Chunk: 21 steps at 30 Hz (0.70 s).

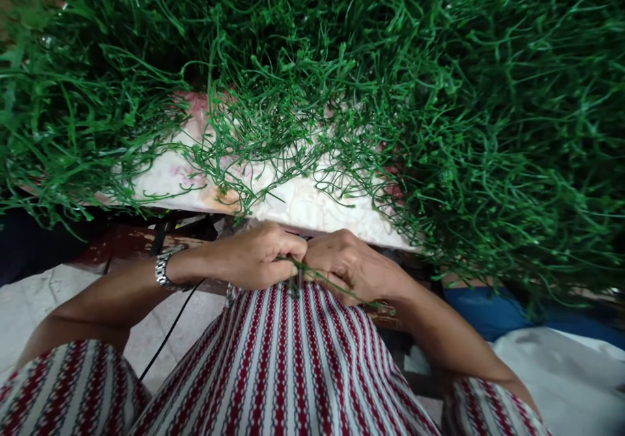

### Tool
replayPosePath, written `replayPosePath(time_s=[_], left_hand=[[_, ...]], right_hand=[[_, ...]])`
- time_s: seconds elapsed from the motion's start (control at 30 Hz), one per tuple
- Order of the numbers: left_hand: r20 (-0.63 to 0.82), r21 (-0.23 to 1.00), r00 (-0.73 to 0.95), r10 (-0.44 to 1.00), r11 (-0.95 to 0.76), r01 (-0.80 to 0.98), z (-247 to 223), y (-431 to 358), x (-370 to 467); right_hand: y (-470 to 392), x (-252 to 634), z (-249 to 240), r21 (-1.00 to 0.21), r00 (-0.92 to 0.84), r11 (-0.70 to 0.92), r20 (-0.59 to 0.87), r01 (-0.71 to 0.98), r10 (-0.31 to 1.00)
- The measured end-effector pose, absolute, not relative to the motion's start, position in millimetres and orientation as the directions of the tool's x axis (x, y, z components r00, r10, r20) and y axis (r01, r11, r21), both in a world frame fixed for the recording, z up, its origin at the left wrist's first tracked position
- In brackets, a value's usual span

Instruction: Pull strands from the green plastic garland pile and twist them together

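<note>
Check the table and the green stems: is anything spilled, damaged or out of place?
Nothing looks spilled or broken. The heap of thin green stems sprawls over the pale floral tablecloth and hangs past its front edge at right. Both hands, left hand and right hand, pinch a few stems together above the lap.

Green stems point(342, 65): thin, smooth, slightly glossy plant matter. Surface point(303, 205): pale printed cloth covering, matt. Wristwatch point(166, 268): shiny metal link band. Garment point(288, 364): striped woven cloth. Floor point(29, 299): matt grey tile.

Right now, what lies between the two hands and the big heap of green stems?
In the head view, a pale flowered cloth with loose stems strewn over it.
</note>
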<state>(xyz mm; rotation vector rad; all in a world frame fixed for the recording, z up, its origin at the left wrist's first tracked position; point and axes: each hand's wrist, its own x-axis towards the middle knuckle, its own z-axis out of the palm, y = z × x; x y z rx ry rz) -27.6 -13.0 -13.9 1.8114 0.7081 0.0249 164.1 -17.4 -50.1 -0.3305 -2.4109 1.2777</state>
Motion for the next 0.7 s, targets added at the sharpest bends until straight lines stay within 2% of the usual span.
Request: replayPosePath(time_s=[0.1, 0.2, 0.27, 0.37, 0.47, 0.57, 0.7], left_hand=[[-0.364, 0.894, 0.855, 0.37, -0.117, 0.431, -8.9, -13.3, -32.2], [-0.386, 0.908, 0.86, 0.334, -0.024, 0.417, -0.4, -11.0, -40.1], [-0.414, 0.904, 0.791, 0.45, 0.1, 0.417, 1.9, -8.7, -41.8], [-0.4, 0.916, 0.621, 0.674, 0.263, 0.305, -4.3, -6.8, -34.5], [-0.317, 0.948, 0.495, 0.809, 0.281, 0.147, -16.0, -7.9, -23.6], [-0.282, 0.959, 0.367, 0.886, 0.262, 0.103, -24.7, -11.2, -18.8], [-0.297, 0.954, 0.313, 0.902, 0.297, 0.05, -31.0, -15.4, -18.3]], right_hand=[[-15.7, 174.0, -41.8, -0.764, -0.953, 0.638, 0.116, 0.095, 0.281], [-8.6, 188.8, -32.6, -0.732, -0.937, 0.646, 0.032, 0.214, 0.347], [-3.5, 192.9, -29.0, -0.742, -0.888, 0.619, 0.07, 0.258, 0.454], [-2.1, 181.9, -31.7, -0.793, -0.741, 0.54, 0.175, 0.284, 0.648], [-10.3, 161.5, -43.0, -0.897, -0.563, 0.375, 0.19, 0.234, 0.804], [-21.9, 149.3, -55.6, -0.975, -0.506, 0.188, 0.105, 0.117, 0.856], [-31.3, 145.6, -66.2, -1.0, -0.489, 0.016, 0.006, 0.018, 0.872]])
